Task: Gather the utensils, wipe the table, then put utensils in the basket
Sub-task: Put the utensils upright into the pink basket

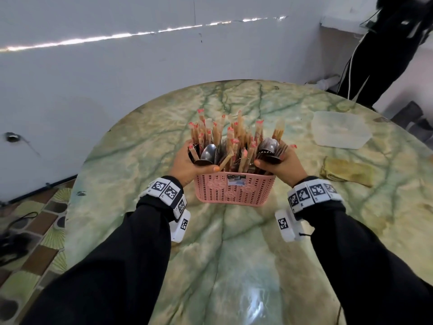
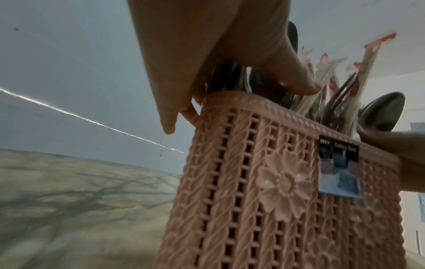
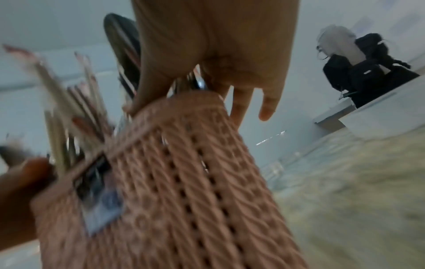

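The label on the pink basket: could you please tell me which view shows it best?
The left wrist view: the label fills the basket wall close up, with lettering visible. The head view shows it small; the right wrist view shows it blurred.

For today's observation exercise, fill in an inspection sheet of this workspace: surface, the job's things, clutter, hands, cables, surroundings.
Surface: round green marble-patterned table, glossy.
Job's things: pink basket packed with wrapped chopsticks and spoons.
Clutter: clear plastic container and a yellowish cloth, both right of the basket.
Hands: left hand and right hand grip utensils at the basket's two ends.
Cables: dark cords on the floor, left.
Surroundings: white wall; a person in black far right.
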A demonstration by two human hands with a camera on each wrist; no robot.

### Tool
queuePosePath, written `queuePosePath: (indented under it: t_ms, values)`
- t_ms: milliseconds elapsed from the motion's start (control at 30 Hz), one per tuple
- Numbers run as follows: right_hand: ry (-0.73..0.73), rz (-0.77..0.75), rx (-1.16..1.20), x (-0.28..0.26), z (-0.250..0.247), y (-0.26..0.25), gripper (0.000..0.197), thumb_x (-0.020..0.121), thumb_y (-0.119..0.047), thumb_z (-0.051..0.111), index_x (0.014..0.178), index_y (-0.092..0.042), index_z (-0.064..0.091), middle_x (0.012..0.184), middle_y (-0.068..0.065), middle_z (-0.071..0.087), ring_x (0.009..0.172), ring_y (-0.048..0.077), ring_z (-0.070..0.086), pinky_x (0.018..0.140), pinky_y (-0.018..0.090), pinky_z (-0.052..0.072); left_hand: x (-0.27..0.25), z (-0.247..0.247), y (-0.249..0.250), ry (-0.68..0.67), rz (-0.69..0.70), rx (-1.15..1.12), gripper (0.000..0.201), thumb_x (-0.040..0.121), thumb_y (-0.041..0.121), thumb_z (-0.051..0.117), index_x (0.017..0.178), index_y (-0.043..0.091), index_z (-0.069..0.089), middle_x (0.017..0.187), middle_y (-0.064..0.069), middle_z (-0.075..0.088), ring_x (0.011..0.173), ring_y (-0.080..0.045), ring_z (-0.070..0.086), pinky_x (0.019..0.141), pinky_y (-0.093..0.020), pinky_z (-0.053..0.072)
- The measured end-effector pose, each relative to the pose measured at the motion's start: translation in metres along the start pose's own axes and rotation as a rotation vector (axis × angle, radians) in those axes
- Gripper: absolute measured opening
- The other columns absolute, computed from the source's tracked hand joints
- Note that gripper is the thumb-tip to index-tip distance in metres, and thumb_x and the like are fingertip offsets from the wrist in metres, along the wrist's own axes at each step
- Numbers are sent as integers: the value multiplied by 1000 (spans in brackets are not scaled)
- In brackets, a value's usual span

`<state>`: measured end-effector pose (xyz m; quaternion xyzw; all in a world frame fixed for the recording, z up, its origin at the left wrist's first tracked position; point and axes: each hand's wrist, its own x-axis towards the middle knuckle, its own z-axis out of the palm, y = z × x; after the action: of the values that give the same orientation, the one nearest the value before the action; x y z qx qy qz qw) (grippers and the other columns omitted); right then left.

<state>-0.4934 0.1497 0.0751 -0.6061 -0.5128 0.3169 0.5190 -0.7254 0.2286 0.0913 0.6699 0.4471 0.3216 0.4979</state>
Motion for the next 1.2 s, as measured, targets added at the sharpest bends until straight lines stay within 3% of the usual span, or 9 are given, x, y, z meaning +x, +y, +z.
queuePosePath:
  t_ms: [67,133,233,333,433,600,733,1033,1200]
  values:
    - [-29,24,21,-10,3,2,69,50,-40,86,106,-7,60,96,-4,68,86,-8,64,79,13,49,3,-3,-13,-52,-24,26,37,62,-3,80,83,8,51,69,10,52,62,4,53,50,-8,36]
    - [-93,86,25,-17,0,1,88,37,-60,84,107,-13,58,94,-13,68,85,-14,63,74,4,47,3,-5,-26,-97,-74,42,56,61,-3,81,107,7,51,83,10,59,83,-5,61,66,-11,43]
    - [-214,154,-54,-19,-4,11,49,58,-19,86,99,-17,61,73,-27,69,77,-15,63,77,15,52,0,-1,-33,-108,-124,100,69,63,-5,79,124,2,48,88,14,57,82,5,54,64,-5,43]
    - [-116,109,-106,-19,-1,19,45,63,10,78,105,0,64,71,-21,69,73,-16,62,69,6,49,2,3,-39,-50,-105,135,68,63,-4,80,124,-1,50,96,3,60,83,0,56,60,3,42]
    - [-2,98,-72,-24,7,23,51,61,6,81,107,0,60,87,-9,65,74,-12,63,64,3,47,2,5,-45,39,-75,146,70,60,1,83,121,-1,49,117,-11,54,105,-17,54,76,-11,46]
    - [220,171,-86,-49,29,29,61,63,-7,83,109,-16,45,92,-11,58,82,1,55,69,13,47,-8,14,-50,121,-43,70,60,63,-3,80,114,3,48,103,1,56,87,-3,54,77,-6,43]
    - [279,211,-140,-54,46,27,67,67,-5,81,120,-7,40,98,-2,56,90,12,54,75,24,45,-19,24,-56,190,0,62,50,68,2,78,110,9,52,95,9,56,80,15,46,64,0,37]
    - [324,224,-144,-42,50,31,65,69,1,77,122,-4,40,99,-3,56,93,12,54,77,21,44,-2,19,-56,127,-13,73,56,65,-12,74,113,7,52,97,3,58,84,1,54,70,-2,44]
    - [321,232,-182,-12,40,34,62,70,0,77,120,-3,41,96,-3,55,89,12,53,76,22,43,38,20,-49,97,-23,206,59,63,-6,79,115,3,54,97,1,58,90,-13,56,83,-22,45]
